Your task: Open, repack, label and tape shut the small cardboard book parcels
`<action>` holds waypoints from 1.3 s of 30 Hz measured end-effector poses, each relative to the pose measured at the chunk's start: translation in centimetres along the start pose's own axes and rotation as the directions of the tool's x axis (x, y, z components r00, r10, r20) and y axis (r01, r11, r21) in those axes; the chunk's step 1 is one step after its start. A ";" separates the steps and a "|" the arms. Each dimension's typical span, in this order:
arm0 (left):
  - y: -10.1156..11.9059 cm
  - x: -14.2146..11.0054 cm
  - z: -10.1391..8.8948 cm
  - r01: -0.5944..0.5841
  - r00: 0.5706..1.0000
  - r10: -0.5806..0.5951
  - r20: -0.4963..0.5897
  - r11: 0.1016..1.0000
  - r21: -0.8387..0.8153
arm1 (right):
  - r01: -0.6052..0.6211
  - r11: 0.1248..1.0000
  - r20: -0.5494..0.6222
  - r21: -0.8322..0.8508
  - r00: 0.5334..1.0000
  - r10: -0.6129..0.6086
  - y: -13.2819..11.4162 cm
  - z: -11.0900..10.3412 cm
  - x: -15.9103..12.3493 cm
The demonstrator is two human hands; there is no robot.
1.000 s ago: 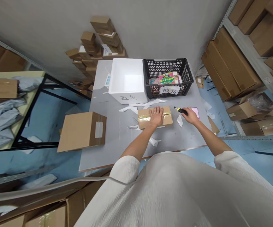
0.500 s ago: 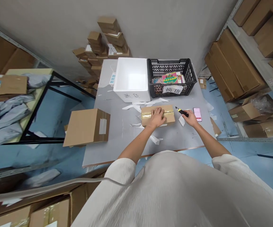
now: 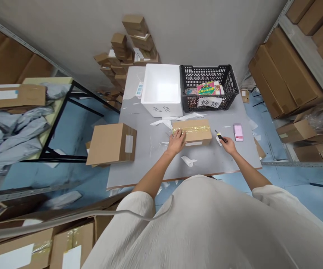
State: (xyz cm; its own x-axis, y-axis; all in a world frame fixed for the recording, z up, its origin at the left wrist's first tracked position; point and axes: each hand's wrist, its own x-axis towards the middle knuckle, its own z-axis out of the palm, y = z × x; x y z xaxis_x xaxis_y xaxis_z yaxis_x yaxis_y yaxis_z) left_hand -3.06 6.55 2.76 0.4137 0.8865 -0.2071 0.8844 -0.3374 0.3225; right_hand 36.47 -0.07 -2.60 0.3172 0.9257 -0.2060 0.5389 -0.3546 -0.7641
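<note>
A brown cardboard box (image 3: 199,129) closed with shiny tape lies on the grey table. My left hand (image 3: 176,142) grips its left end, fingers over the top edge and thumb at the front side. Wrapped in my right hand (image 3: 229,145) is a yellow-and-black utility knife (image 3: 220,137), its blade pointing up and left, a little apart from the box's right end. Beneath the knife lies a scrap of white paper, partly covered. To the right of that hand rests a phone (image 3: 238,132) with a lit pinkish screen.
Behind the box stand a white foam bin (image 3: 161,108) and a black plastic crate (image 3: 231,89) holding colourful printed packs. Torn white paper (image 3: 189,161) litters the grey table (image 3: 147,168). A larger carton (image 3: 106,144) stands at the left edge. Shelves with cartons flank both sides.
My left hand has slid from the middle of the box top to its left end. The knife has turned to point more steeply and remains in my right hand. The view has shifted slightly.
</note>
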 end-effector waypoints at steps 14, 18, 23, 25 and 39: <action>-1.8 6.4 -3.8 0.013 0.993 -0.016 0.119 1.000 0.026 | -0.329 0.898 -0.068 -0.293 0.944 0.324 4.8 3.9 -3.5; -2.0 6.6 -4.1 0.021 0.989 -0.028 0.146 0.998 0.051 | -0.350 0.868 -0.084 -0.353 0.936 0.343 6.2 4.5 -3.1; -1.8 5.5 -4.1 0.024 0.988 -0.032 0.151 0.998 0.055 | -0.340 0.850 -0.045 -0.402 0.935 0.352 6.6 4.8 -3.3; -1.6 4.7 -3.9 0.016 0.990 -0.022 0.142 0.999 0.047 | -0.338 0.847 -0.035 -0.411 0.934 0.356 6.5 4.9 -3.5; 0.1 0.4 -1.0 -0.020 0.999 0.017 -0.040 0.995 -0.096 | 0.081 0.995 -0.040 -0.052 0.996 -0.083 -3.5 3.2 2.3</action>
State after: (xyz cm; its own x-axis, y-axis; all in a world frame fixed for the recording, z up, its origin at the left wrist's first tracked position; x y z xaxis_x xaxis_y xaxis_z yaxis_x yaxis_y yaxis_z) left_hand -3.01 7.17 3.66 0.4195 0.8927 -0.1648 0.8508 -0.3233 0.4143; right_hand 32.81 3.76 -2.39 0.3025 0.9460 -0.1166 0.6030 -0.2847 -0.7452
